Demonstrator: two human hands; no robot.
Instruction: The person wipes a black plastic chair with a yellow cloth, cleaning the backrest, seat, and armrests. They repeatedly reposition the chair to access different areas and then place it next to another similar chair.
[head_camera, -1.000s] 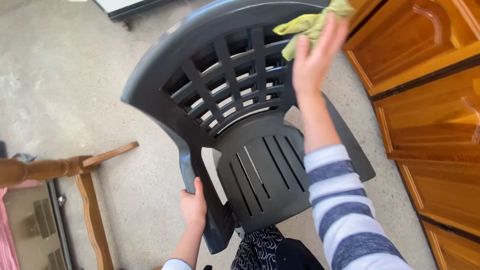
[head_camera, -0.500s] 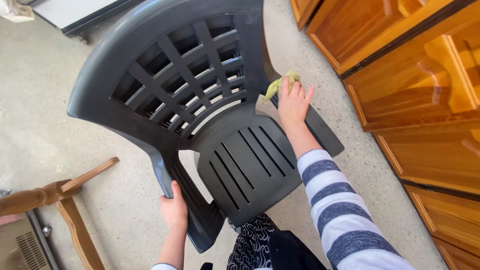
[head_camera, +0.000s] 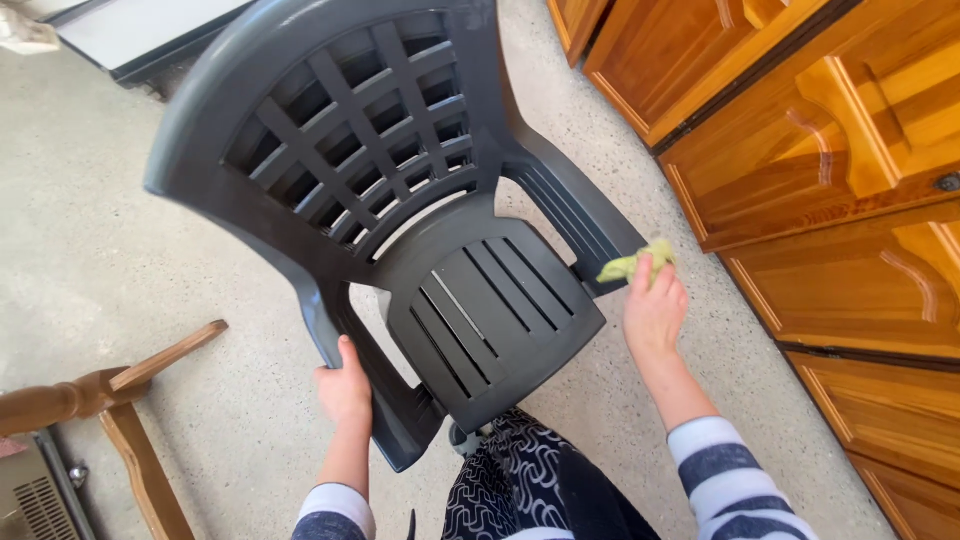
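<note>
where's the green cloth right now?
Head view, right of centre: the green cloth is under the right hand, at the front end of the grey chair's right armrest.

No packages, labels, signs or screens.

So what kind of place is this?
Probably a room in a home. There is a speckled concrete floor, tall varnished wooden cabinets along one side, and a dark plastic chair beside some wooden furniture.

Chair (head_camera: 400, 200) top cut off; cloth (head_camera: 632, 262) mostly hidden (under fingers (head_camera: 645, 275)).
</note>
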